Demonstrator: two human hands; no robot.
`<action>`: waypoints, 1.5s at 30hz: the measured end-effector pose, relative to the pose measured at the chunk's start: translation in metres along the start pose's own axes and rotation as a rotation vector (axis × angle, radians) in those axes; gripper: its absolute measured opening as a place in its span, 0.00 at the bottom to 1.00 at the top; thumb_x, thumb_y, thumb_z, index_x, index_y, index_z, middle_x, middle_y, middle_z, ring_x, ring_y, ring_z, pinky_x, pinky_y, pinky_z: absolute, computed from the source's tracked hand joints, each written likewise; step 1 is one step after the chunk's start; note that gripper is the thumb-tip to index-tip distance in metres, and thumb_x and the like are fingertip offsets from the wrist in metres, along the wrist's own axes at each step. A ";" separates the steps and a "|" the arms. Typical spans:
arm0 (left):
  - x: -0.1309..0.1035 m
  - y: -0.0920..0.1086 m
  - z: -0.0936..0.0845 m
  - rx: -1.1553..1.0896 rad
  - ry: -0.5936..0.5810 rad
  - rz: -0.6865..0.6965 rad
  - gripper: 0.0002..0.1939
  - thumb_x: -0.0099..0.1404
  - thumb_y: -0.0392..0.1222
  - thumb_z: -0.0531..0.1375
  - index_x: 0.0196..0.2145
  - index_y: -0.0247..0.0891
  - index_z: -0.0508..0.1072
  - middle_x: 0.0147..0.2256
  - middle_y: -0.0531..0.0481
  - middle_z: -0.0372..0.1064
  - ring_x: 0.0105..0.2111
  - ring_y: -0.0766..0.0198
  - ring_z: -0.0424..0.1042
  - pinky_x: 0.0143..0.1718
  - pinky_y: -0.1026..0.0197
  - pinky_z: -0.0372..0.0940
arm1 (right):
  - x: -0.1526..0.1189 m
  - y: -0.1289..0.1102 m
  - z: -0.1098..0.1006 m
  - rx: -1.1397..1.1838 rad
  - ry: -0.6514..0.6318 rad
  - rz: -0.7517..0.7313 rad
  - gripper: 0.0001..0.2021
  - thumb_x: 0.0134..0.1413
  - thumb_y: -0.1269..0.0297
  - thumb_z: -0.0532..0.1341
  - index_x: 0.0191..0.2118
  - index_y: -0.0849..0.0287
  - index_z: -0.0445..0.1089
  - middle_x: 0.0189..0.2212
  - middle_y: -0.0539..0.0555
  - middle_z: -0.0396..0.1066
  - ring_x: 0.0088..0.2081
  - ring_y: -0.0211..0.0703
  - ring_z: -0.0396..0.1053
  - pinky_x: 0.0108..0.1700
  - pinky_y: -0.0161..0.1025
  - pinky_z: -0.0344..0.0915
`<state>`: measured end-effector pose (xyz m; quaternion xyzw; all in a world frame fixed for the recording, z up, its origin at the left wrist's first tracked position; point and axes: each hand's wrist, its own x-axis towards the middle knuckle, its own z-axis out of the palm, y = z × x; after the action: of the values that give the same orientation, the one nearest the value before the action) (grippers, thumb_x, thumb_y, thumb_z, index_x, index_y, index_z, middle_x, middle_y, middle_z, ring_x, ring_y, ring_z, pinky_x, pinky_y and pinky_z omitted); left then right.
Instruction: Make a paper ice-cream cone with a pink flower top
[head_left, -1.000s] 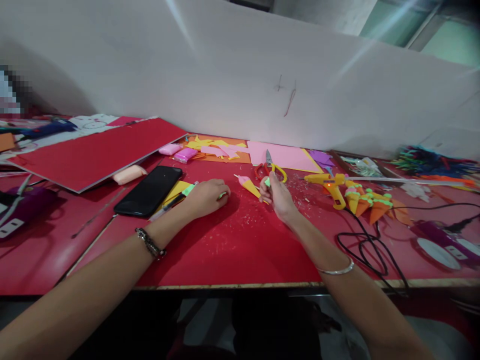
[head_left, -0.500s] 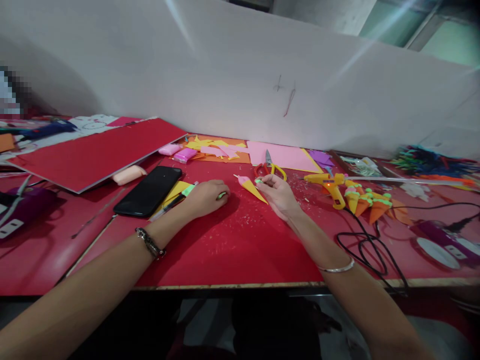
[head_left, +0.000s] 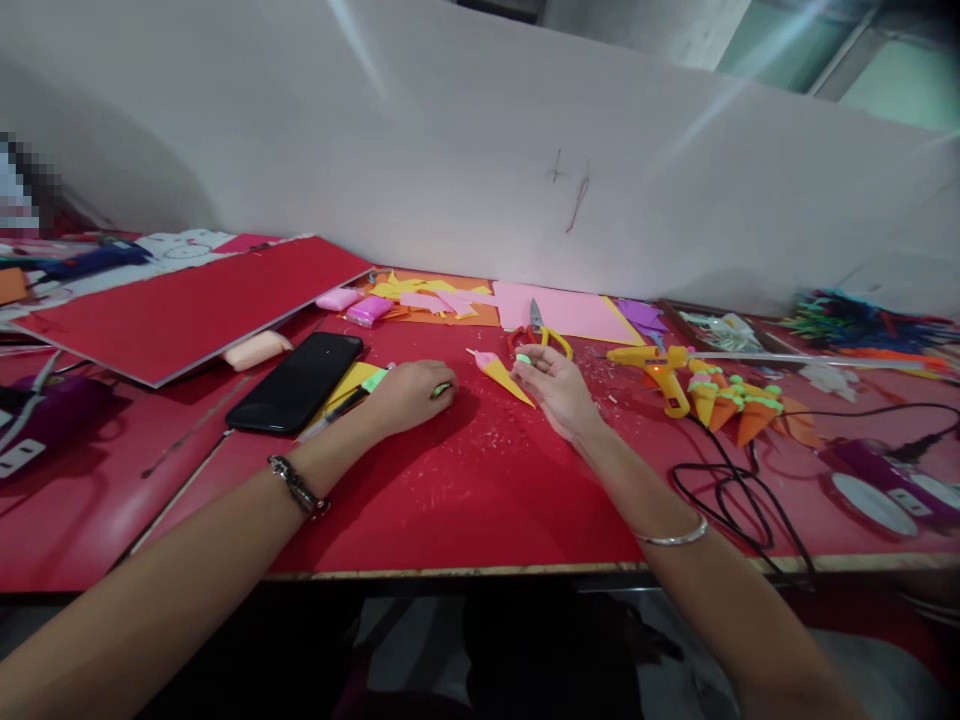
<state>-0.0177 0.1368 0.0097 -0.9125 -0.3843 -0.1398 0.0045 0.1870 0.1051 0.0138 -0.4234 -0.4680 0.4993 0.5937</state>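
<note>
My left hand [head_left: 415, 394] rests on the red table with its fingers curled round a piece of green clay [head_left: 440, 390]. Between the fingertips of my right hand [head_left: 553, 388] is a small light-green ball [head_left: 523, 358]. A yellow cone with a pink top [head_left: 504, 377] lies on the table between my hands, just left of the right one. Behind my right hand are scissors [head_left: 537, 325] with red and yellow handles, partly hidden by the fingers.
A black phone [head_left: 298, 384] lies left of my left hand. On the right are a yellow glue gun [head_left: 661, 375], its black cable and several small decorated cones [head_left: 739, 405]. Paper sheets [head_left: 559, 310] lie near the wall; a red board [head_left: 202, 305] sits at the left.
The green ball in my right hand has risen slightly and shows more clearly between the fingertips. My left hand has hardly moved.
</note>
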 end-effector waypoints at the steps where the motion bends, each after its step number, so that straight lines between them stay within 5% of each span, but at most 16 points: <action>1: 0.000 0.000 0.000 -0.001 0.000 0.001 0.11 0.59 0.40 0.47 0.32 0.40 0.68 0.33 0.50 0.69 0.33 0.63 0.67 0.31 0.64 0.59 | 0.000 0.000 0.000 0.018 -0.004 -0.008 0.11 0.37 0.67 0.63 0.31 0.56 0.62 0.24 0.45 0.67 0.27 0.30 0.66 0.37 0.33 0.64; 8: -0.001 -0.001 0.001 -0.023 0.001 -0.002 0.11 0.59 0.40 0.47 0.33 0.41 0.68 0.34 0.52 0.70 0.33 0.63 0.68 0.31 0.63 0.59 | 0.002 0.001 -0.003 0.019 -0.061 -0.078 0.09 0.48 0.59 0.57 0.35 0.55 0.60 0.26 0.47 0.71 0.24 0.30 0.67 0.33 0.33 0.64; 14: -0.001 -0.001 -0.001 -0.049 0.001 0.001 0.11 0.59 0.41 0.47 0.33 0.40 0.68 0.34 0.50 0.69 0.33 0.63 0.67 0.31 0.64 0.58 | -0.001 -0.002 -0.003 -0.129 -0.009 -0.110 0.17 0.49 0.51 0.54 0.20 0.59 0.62 0.10 0.44 0.57 0.15 0.28 0.56 0.18 0.29 0.53; 18: -0.001 0.000 -0.001 -0.037 -0.005 -0.012 0.11 0.59 0.41 0.48 0.32 0.40 0.68 0.33 0.51 0.70 0.32 0.63 0.68 0.30 0.64 0.58 | -0.001 -0.001 -0.002 -0.070 -0.064 -0.118 0.07 0.42 0.60 0.62 0.29 0.57 0.69 0.21 0.46 0.67 0.24 0.29 0.64 0.29 0.30 0.63; 21: -0.001 0.000 -0.001 -0.032 -0.010 -0.028 0.11 0.59 0.42 0.48 0.32 0.40 0.69 0.33 0.50 0.70 0.32 0.63 0.68 0.30 0.63 0.58 | -0.001 -0.002 -0.001 0.010 -0.092 -0.071 0.11 0.41 0.61 0.62 0.35 0.56 0.69 0.30 0.50 0.70 0.32 0.33 0.68 0.39 0.36 0.65; 24: -0.001 -0.001 -0.001 -0.048 -0.008 -0.024 0.11 0.59 0.42 0.48 0.33 0.40 0.69 0.34 0.50 0.70 0.33 0.62 0.68 0.31 0.63 0.59 | -0.002 -0.003 0.000 0.021 -0.093 -0.021 0.11 0.46 0.56 0.58 0.30 0.58 0.69 0.23 0.48 0.69 0.24 0.31 0.66 0.32 0.34 0.66; 27: -0.001 -0.001 -0.001 -0.063 0.000 -0.003 0.11 0.60 0.41 0.47 0.33 0.40 0.68 0.35 0.50 0.70 0.34 0.63 0.68 0.31 0.64 0.59 | -0.003 -0.004 -0.001 0.012 -0.075 -0.027 0.13 0.48 0.54 0.56 0.23 0.59 0.67 0.13 0.43 0.59 0.13 0.25 0.54 0.27 0.31 0.64; 32: -0.001 -0.001 -0.001 -0.046 0.001 -0.015 0.11 0.60 0.42 0.47 0.32 0.41 0.68 0.34 0.52 0.70 0.33 0.62 0.68 0.30 0.63 0.58 | -0.003 -0.003 0.000 0.043 -0.086 -0.064 0.09 0.37 0.65 0.65 0.30 0.55 0.68 0.23 0.44 0.66 0.24 0.27 0.64 0.35 0.31 0.64; 35: -0.001 0.000 -0.001 -0.048 -0.011 -0.039 0.12 0.59 0.42 0.47 0.32 0.41 0.69 0.34 0.51 0.70 0.33 0.62 0.68 0.30 0.63 0.59 | -0.002 -0.002 0.000 0.036 -0.128 -0.037 0.10 0.41 0.62 0.63 0.34 0.56 0.69 0.30 0.48 0.69 0.32 0.32 0.68 0.39 0.34 0.65; 38: -0.001 0.001 -0.002 -0.048 -0.014 -0.039 0.12 0.59 0.42 0.47 0.32 0.40 0.69 0.34 0.50 0.70 0.33 0.62 0.68 0.30 0.63 0.59 | -0.002 -0.002 -0.002 0.010 -0.119 -0.001 0.10 0.48 0.57 0.57 0.31 0.57 0.69 0.22 0.47 0.68 0.23 0.30 0.65 0.33 0.33 0.65; 42: -0.001 0.000 -0.002 -0.056 -0.005 -0.018 0.11 0.59 0.41 0.48 0.33 0.40 0.69 0.34 0.50 0.70 0.34 0.62 0.68 0.32 0.64 0.59 | -0.001 -0.003 -0.003 -0.053 -0.042 -0.023 0.16 0.50 0.52 0.53 0.21 0.57 0.65 0.07 0.40 0.48 0.11 0.26 0.47 0.27 0.32 0.63; 45: -0.001 -0.001 -0.001 -0.054 -0.004 -0.013 0.10 0.59 0.41 0.48 0.32 0.41 0.68 0.34 0.51 0.70 0.33 0.63 0.68 0.31 0.64 0.59 | 0.000 -0.002 -0.003 -0.033 -0.030 -0.049 0.09 0.44 0.57 0.60 0.25 0.57 0.68 0.11 0.41 0.56 0.15 0.26 0.55 0.29 0.31 0.63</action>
<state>-0.0193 0.1372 0.0102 -0.9101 -0.3863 -0.1484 -0.0216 0.1901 0.1042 0.0153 -0.4139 -0.4953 0.4832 0.5915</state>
